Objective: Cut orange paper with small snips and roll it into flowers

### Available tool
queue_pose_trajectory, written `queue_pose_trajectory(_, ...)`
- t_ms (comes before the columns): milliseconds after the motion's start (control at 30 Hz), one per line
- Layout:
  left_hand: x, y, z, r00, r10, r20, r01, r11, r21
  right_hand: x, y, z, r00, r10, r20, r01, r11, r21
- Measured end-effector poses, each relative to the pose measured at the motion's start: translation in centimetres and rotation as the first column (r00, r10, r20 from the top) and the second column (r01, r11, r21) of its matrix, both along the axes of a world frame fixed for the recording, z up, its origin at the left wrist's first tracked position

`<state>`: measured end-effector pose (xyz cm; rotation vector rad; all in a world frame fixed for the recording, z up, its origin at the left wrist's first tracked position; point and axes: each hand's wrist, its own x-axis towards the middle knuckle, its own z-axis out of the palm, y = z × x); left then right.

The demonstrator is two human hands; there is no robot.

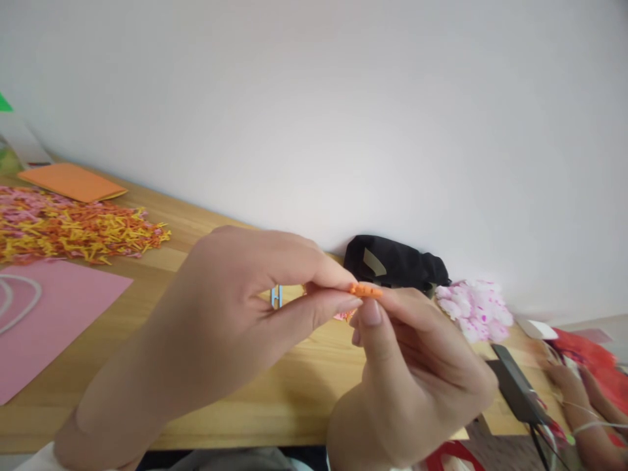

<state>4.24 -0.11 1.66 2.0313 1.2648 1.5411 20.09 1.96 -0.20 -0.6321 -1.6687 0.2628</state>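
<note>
A small orange ridged piece [366, 290] is pinched between my two hands above the wooden table. My left hand [255, 288] grips its left end between thumb and forefinger. At the other end, my right hand [412, 366] has its thumb and forefinger closed on the piece, with the remaining fingers curled under. Fingertips cover part of it, so its exact kind does not show. A light blue H-shaped thing [276, 297] shows through the gap in my left hand. A few pink and orange bits lie partly hidden behind my fingers.
To the left, a heap of small yellow, orange and pink pieces [93, 229] lies by an orange folder [73, 182] and a pink sheet [63, 314]. A black pouch [392, 260], white-pink bundle [475, 310] and dark device [520, 386] sit rightward, near another person's hands [583, 405].
</note>
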Motion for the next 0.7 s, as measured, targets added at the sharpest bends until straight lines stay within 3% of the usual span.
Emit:
queue_pose_trajectory(300,-0.05,0.03,0.01,1.000,-0.004,-0.020,0.004,0.999,0.033,0.02,-0.30,-0.14,0.999,-0.046,0.024,0.045,0.997,0.055)
queue_pose_trajectory(467,-0.09,0.05,0.05,0.997,-0.071,0.041,0.068,0.995,0.079,0.17,-0.25,0.05,0.999,-0.031,0.010,0.031,0.999,0.033)
queue_pose_trajectory(700,-0.10,-0.02,0.13,0.999,-0.041,0.030,0.041,0.999,0.031,0.06,-0.27,0.13,1.000,-0.021,0.017,0.019,0.997,0.077)
